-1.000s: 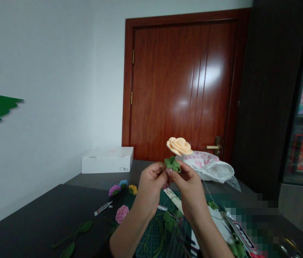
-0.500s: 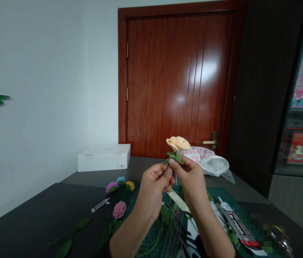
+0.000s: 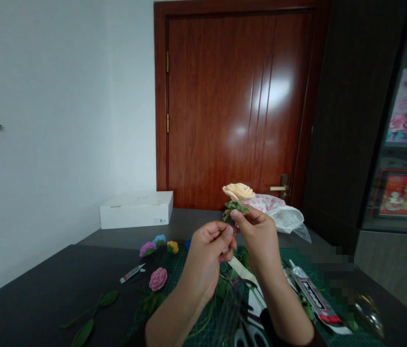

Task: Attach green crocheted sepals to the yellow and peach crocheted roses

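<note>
A cream crocheted flower [image 3: 238, 192] is held up above the table. Just under its petals sits a green leafy base [image 3: 235, 208], pinched between thumb and fingers of my right hand [image 3: 259, 236]. Lower and to the left, my left hand [image 3: 212, 243] is closed in a pinch beneath the flower; a thin stem or wire appears to run down to its fingertips, mostly hidden by them. A small gap shows between the cream petals and the green base.
Pink [image 3: 158, 279], purple [image 3: 147, 249] and yellow flowers [image 3: 172, 247] lie left of a green cutting mat [image 3: 174, 265]. Nearby are a small glue tube [image 3: 132, 273], a leafy stem [image 3: 93, 315], scissors [image 3: 250, 332], a large glue tube [image 3: 313, 294], a white box [image 3: 136, 212] and a plastic bag [image 3: 286, 217].
My left hand has come slightly down and away from the green base, while my right hand still grips it. The whole view has shifted slightly.
</note>
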`<move>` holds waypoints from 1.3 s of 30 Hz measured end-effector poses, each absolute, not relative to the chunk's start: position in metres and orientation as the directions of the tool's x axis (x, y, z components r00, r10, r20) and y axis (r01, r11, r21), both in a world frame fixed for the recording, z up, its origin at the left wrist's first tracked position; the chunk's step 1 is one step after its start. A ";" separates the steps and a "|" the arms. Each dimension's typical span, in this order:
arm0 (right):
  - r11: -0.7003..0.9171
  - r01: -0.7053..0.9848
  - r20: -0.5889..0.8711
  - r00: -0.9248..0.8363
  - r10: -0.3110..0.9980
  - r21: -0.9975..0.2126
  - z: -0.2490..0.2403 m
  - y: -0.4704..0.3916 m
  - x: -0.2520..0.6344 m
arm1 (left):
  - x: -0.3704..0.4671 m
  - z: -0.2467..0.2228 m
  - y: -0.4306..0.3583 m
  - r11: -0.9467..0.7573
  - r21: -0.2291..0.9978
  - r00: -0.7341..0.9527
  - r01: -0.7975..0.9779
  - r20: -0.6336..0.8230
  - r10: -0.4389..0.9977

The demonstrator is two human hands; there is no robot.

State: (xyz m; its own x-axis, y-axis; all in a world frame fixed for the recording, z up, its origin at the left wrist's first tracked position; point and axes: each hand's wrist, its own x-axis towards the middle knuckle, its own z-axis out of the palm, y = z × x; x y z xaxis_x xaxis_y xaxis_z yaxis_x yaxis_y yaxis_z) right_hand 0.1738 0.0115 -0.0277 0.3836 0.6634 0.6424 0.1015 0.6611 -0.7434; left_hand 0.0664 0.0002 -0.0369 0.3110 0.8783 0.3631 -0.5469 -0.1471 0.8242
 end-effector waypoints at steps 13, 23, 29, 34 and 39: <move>0.693 0.104 0.649 0.472 0.597 -0.713 -0.019 0.004 0.178 | 0.067 -0.037 -0.006 -0.085 0.887 0.362 -0.454 0.270 0.892; 0.656 -0.105 0.602 0.310 0.736 -0.747 -0.016 0.000 0.174 | 0.065 -0.036 -0.005 -0.097 0.840 0.367 -0.534 0.333 0.869; 0.559 -0.058 0.541 0.189 0.820 -0.827 -0.022 0.000 0.164 | 0.059 -0.031 0.002 -0.275 0.875 0.361 -0.398 0.425 0.830; 0.648 0.094 0.649 0.243 0.721 -0.756 -0.021 0.000 0.166 | 0.034 -0.017 0.008 -0.734 0.630 0.013 0.255 0.756 0.654; 0.590 0.168 0.612 0.170 0.772 -0.790 -0.022 -0.004 0.160 | 0.024 -0.005 -0.008 -0.846 0.307 -0.008 0.437 0.941 0.337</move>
